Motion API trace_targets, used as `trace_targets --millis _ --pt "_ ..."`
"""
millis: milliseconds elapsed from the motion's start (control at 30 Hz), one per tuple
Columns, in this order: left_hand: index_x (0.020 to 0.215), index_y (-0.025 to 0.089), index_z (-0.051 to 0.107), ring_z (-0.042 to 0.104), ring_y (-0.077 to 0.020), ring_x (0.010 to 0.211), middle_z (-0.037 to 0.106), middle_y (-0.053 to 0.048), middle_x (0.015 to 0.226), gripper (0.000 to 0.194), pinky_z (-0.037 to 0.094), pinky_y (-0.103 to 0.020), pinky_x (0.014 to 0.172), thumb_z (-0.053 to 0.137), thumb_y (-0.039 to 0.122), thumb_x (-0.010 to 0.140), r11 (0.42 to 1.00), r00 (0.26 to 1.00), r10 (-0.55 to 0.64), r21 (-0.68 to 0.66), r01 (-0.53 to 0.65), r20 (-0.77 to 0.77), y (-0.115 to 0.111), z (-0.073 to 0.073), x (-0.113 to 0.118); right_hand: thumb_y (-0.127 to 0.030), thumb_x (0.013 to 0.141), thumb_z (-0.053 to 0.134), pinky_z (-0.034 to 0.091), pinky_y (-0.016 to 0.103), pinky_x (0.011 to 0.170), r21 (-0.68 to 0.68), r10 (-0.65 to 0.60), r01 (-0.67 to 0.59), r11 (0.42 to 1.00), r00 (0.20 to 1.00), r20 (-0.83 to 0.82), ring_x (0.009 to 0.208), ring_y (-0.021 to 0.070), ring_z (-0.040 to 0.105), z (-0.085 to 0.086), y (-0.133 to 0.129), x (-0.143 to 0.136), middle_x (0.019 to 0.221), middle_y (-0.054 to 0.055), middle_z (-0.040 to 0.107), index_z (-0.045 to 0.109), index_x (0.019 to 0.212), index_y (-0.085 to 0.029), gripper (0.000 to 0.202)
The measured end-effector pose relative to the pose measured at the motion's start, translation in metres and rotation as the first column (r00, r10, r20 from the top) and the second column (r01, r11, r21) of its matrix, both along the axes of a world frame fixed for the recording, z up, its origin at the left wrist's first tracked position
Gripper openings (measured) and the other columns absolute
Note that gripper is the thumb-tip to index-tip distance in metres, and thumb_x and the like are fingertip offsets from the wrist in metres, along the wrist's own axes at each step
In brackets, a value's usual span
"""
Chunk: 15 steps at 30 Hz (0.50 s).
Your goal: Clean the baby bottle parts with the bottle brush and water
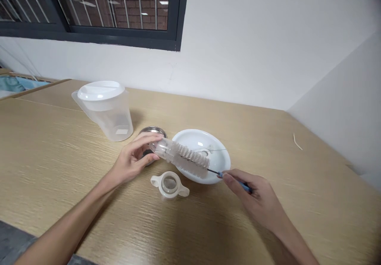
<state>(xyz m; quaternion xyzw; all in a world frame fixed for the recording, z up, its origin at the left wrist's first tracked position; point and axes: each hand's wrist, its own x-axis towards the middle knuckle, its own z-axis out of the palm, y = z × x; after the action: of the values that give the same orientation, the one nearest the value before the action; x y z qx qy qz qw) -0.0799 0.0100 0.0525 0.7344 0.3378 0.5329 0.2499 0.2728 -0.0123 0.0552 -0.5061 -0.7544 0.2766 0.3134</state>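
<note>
My left hand [135, 156] is closed around a small clear bottle [164, 149], which lies tilted with its mouth toward the right. A blue handle is gripped in my right hand [253, 189], and it belongs to a bottle brush [193, 162] with pale bristles. The bristle tip meets the bottle's mouth; how far it reaches inside I cannot tell. Behind the brush is a white bowl [222, 150] with a little water in it. A cream ring with two side handles [182, 191] rests on the table below the bottle. Partly hidden behind my left hand is a round metal-rimmed container [153, 129].
A translucent pitcher with a white lid [102, 106] stands at the left on the wooden table [297, 201]. Far right lies a thin pale strip [297, 142]. A white wall [238, 50] and a barred window [119, 7] bound the back.
</note>
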Motion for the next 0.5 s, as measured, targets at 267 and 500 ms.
trace_targets --millis 267,500 --pt "0.133 0.030 0.071 0.068 -0.0241 0.118 0.072 -0.010 0.130 0.056 0.057 -0.038 0.100 0.086 0.014 0.082 0.993 0.984 -0.057 -0.096 0.074 0.170 -0.002 -0.006 0.007 -0.050 0.098 0.061 0.041 0.024 0.043 0.056 -0.028 0.030 0.998 0.999 -0.020 0.049 0.0119 0.049 -0.006 -0.002 -0.005 0.061 -0.001 0.061 0.079 0.097 -0.021 0.034" --pt "0.122 0.025 0.076 0.072 -0.0224 0.103 0.076 -0.009 0.117 0.046 0.058 -0.033 0.088 0.090 0.022 0.079 0.985 0.977 -0.006 -0.165 0.043 0.213 -0.007 0.000 0.008 -0.022 0.094 0.070 0.046 0.024 0.047 0.516 -0.013 0.040 0.855 0.998 -0.056 0.054 0.0105 0.055 -0.005 0.001 -0.012 0.079 0.000 0.069 0.075 0.109 -0.025 0.016"
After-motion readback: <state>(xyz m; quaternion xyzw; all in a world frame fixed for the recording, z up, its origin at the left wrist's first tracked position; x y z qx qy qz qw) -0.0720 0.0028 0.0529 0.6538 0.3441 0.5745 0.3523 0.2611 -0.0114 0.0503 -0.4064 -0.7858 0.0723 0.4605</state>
